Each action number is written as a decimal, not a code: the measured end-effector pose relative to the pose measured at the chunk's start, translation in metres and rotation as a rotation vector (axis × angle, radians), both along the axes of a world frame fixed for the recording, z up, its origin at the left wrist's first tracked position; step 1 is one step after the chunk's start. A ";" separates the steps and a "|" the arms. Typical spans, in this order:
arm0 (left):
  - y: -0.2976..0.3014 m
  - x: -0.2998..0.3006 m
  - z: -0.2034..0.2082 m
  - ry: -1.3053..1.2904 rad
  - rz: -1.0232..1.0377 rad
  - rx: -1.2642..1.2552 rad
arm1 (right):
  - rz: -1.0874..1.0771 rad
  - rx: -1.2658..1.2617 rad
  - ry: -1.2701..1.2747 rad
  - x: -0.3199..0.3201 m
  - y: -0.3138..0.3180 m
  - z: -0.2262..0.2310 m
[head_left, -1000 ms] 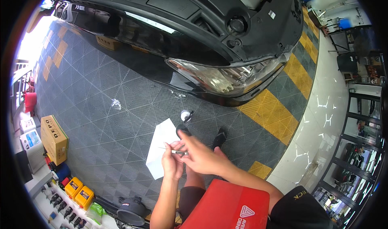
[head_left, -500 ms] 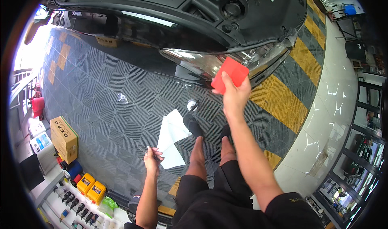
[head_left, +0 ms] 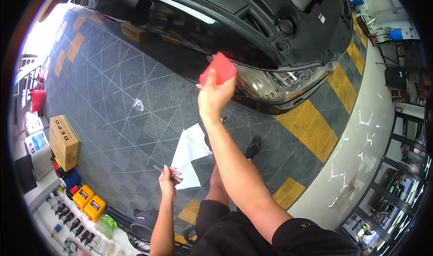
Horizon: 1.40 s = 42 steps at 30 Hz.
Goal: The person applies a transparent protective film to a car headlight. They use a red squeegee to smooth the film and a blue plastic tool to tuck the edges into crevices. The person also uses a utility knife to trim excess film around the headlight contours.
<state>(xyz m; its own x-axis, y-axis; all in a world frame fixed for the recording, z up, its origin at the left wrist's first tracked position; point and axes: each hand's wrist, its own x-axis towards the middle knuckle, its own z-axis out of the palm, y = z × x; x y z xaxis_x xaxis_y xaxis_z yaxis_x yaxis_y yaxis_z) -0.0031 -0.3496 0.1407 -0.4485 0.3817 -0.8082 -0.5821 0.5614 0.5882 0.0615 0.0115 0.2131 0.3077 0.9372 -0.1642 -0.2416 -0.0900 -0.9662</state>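
My right hand (head_left: 214,98) grips a flat red plastic scraper card (head_left: 222,68), thumb across its face. It is held over the dark car's front side panel, by the inner end of the headlight (head_left: 270,82). Whether the card touches the car cannot be told. My left hand (head_left: 168,179), lower and to the left, has its fingers bent around a slim dark tool (head_left: 158,168) whose kind is too small to make out. Below that hand lies a white sheet (head_left: 191,143) on the tiled floor.
The black car (head_left: 252,25) fills the top. Shoes and legs stand below the headlight. At left are a cardboard box (head_left: 65,143), yellow jugs (head_left: 83,195) and a tool shelf (head_left: 49,220). A crumpled clear scrap (head_left: 138,104) lies on the floor; glass-fronted cabinets (head_left: 383,193) line the right.
My right hand has carried the red scraper card left, from over the headlight to its inner end. The view has shifted with my stance. My left hand stays nearly in place with the slim tool.
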 end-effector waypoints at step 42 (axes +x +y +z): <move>-0.024 0.012 0.013 0.045 -0.055 -0.011 | -0.403 -0.308 0.780 -0.030 0.002 0.009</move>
